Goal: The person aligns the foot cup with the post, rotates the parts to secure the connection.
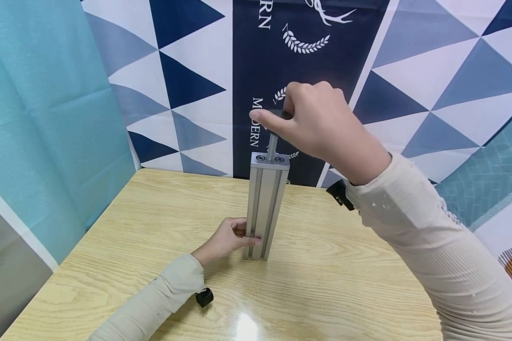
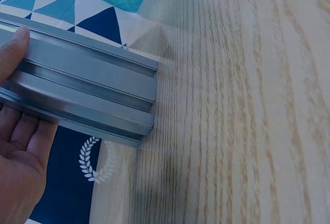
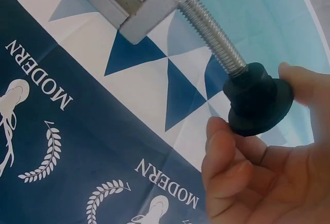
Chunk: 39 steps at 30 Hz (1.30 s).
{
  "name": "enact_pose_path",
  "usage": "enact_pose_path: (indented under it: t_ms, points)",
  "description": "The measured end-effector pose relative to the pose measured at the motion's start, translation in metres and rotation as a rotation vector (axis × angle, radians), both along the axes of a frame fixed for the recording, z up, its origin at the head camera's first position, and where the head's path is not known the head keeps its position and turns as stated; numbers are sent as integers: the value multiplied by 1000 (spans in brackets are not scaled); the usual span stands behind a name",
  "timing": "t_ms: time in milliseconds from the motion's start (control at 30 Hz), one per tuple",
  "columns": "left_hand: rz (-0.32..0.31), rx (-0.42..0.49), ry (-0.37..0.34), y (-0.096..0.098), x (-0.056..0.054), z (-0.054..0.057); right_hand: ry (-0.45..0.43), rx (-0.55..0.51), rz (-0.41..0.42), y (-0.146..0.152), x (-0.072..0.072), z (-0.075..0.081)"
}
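An aluminium extrusion profile (image 1: pixel 266 203) with grooved sides stands upright on the wooden table. My left hand (image 1: pixel 225 240) grips it near the bottom, thumb on the front face and fingers round the side; the left wrist view shows the profile's lower end (image 2: pixel 103 87) at the tabletop. A metal end plate (image 1: pixel 277 163) with two bolts caps the top. From it rises a threaded rod (image 3: pixel 214 33) carrying a black levelling foot (image 3: pixel 258 100). My right hand (image 1: pixel 320 118) holds the foot's round base between thumb and fingers, above the profile.
The wooden table (image 1: pixel 345 284) extends around the profile. Behind it hangs a patterned curtain (image 1: pixel 192 85) with blue and white triangles, and a teal cloth (image 1: pixel 47 109) hangs at the left. Black wrist mounts (image 1: pixel 205 297) sit on both sleeves.
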<state>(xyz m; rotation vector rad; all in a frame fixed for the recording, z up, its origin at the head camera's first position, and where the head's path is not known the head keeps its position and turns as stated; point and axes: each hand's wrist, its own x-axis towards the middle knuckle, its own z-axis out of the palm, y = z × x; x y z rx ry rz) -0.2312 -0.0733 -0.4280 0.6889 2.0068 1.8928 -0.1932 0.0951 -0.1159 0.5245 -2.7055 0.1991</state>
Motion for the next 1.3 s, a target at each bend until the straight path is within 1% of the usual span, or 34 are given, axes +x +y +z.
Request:
enact_pose_path:
  t_ms: [100,167,233,333,500,567,633,733,800,867,967,1167,1300]
  points:
    - [1,1,-5,0,0,0,-19,7,7,1,2,1]
    - [2,1,-10,0,-1,0,-51,15,19,3,4,3]
    - [3,3,-14,0,-1,0,-95,24,54,7,4,5]
    - [6,3,-17,1,-1,1,-157,63,154,13,3,9]
    - [10,-4,-12,0,-1,1,-191,185,374,21,-2,11]
    - [8,-8,-5,0,-1,1,-201,216,428,23,-3,12]
    - [5,-9,0,0,-2,0,-209,244,463,24,-3,13]
    - [-2,-6,7,0,-3,0,-192,289,492,25,-3,14]
    - [-4,-1,9,-1,-3,-1,-164,313,510,25,-3,14]
    - [-5,4,12,-1,-3,-1,-140,319,523,25,-4,14]
    - [-2,5,9,-1,-3,-1,-127,310,531,25,-4,15]
    - [13,-9,-4,-1,-2,-1,-111,268,501,23,-4,16]
    - [9,-6,11,-1,-1,-1,-87,249,479,22,-3,16]
